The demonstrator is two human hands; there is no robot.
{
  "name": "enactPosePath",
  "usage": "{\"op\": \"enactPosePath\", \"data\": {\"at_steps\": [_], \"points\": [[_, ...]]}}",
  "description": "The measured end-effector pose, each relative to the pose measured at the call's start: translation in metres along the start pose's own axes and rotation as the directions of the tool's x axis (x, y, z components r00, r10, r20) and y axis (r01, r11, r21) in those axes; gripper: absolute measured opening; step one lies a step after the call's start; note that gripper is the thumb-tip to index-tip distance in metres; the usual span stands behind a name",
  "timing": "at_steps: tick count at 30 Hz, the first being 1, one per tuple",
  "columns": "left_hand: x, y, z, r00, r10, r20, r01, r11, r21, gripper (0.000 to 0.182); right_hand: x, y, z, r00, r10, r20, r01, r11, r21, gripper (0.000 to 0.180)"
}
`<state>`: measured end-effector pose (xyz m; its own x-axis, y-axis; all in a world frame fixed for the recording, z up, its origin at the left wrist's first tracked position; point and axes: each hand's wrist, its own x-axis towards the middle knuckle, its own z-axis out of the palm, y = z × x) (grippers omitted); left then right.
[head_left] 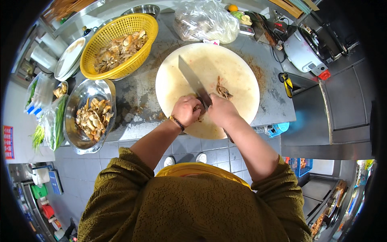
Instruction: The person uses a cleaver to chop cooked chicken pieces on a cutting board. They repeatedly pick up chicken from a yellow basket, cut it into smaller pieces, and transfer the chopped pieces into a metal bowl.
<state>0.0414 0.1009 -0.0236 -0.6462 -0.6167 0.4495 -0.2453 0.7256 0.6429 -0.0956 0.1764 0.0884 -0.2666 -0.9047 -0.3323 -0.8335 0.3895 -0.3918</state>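
Observation:
My right hand (221, 109) grips a cleaver (193, 79), its broad blade pointing away and to the left over a round, pale cutting board (181, 54). Fingers curled, my left hand (186, 110) holds a small brown food piece (197, 108) against the board, right beside the blade. Most of that piece is hidden under the fingers. To the right of the cleaver lies a second, ragged brown piece (223, 89). What food it is I cannot tell for certain; it may be mushroom.
Left of the board, an oval metal bowl (70, 106) holds cut brown pieces (94, 118). Behind it, a yellow plastic colander (152, 30) contains more. A filled clear plastic bag (208, 22) sits behind the board. A white rice cooker (302, 53) stands at right, and bagged green stalks (59, 124) lie far left.

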Motion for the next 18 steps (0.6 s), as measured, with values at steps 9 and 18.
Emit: {"op": "enactPosePath", "data": {"at_steps": [9,18], "points": [[-0.007,0.002,-0.01,0.999,-0.037,-0.038,0.035,0.998,-0.051,0.021,-0.017,0.04,-0.015,0.989,0.06,-0.132,-0.038,0.986,0.165,0.04],[0.003,0.01,-0.005,0.992,-0.094,0.085,0.088,0.993,0.075,0.026,-0.049,0.018,-0.01,0.997,0.041,0.066,-0.032,0.991,-0.131,0.031]]}}
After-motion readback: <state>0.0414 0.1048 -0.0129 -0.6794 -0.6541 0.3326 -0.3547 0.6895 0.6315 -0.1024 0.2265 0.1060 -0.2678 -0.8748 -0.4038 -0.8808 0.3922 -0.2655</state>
